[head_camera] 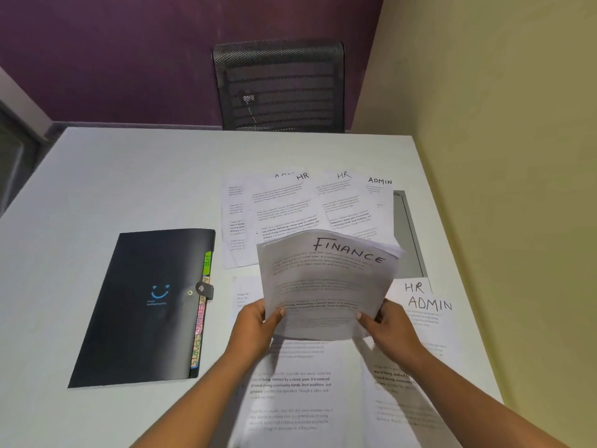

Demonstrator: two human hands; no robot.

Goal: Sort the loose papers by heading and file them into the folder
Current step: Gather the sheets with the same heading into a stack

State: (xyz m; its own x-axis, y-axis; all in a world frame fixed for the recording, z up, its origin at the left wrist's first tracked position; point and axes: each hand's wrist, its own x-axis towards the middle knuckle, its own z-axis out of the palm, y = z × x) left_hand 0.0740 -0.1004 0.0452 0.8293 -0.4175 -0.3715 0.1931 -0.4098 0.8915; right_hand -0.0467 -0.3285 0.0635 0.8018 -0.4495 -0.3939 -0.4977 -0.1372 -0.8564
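1. Head view, grip: the left hand (258,321) pinches the lower left edge of the FINANCE stack (326,286), thumb on top. The right hand (387,324) pinches the lower right edge the same way. The stack is off the table (129,173) and tilted up, with its far edge slightly fanned.
2. The folder (142,305) lies flat to the left, well apart from both hands. Its snap strap (202,289) looks fastened, and the coloured tabs (202,318) poke out of its right edge.
3. Loose papers: two HR sheets (281,205) and an ADMIN sheet (379,192) overlap beyond the stack. Another HR/ADMIN pair (429,315) sits just right of the right hand. More printed sheets (290,392) lie under the forearms, headings hidden.
4. Risk: the strap needs a free hand. Held by one hand at the bottom edge only, the stack would likely droop and shed sheets.
5. Risk: the fanned far edge could snag on a divider during insertion.
6. Risk: the forearms could drag the sheets beneath them toward the near edge.
7. Risk: overlapping sheets hide some headings, so a page could be misfiled.
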